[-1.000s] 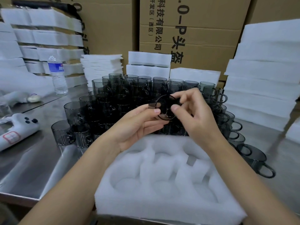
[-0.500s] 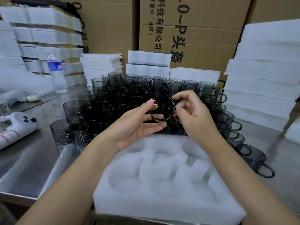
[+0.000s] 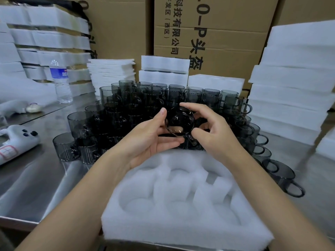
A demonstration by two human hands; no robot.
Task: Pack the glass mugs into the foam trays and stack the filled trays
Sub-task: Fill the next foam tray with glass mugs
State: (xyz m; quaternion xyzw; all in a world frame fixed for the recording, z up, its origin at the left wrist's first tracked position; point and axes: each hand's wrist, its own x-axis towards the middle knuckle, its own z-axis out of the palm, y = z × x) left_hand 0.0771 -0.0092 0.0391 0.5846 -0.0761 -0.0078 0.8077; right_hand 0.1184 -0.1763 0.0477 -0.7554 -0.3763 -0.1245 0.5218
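Both hands hold one smoked-glass mug [image 3: 178, 122] in the air, its mouth turned toward me and its handle pointing down. My left hand [image 3: 152, 136] cups its left side, thumb on the rim. My right hand [image 3: 213, 129] curls round its right side, forefinger over the top. Below them a white foam tray [image 3: 181, 221] with empty round pockets lies at the table's front edge. Behind the hands stands a stacked crowd of several more dark glass mugs [image 3: 126, 109].
The steel table [image 3: 36, 178] carries a water bottle [image 3: 60, 82] and a white handheld device [image 3: 16, 140] at the left. A row of mugs [image 3: 279, 173] runs down the right. Foam tray stacks [image 3: 293, 84] and cardboard boxes [image 3: 208, 33] stand behind.
The held mug has turned so its mouth faces me more squarely. My right forefinger has moved over its top, and both hands have shifted slightly rightward.
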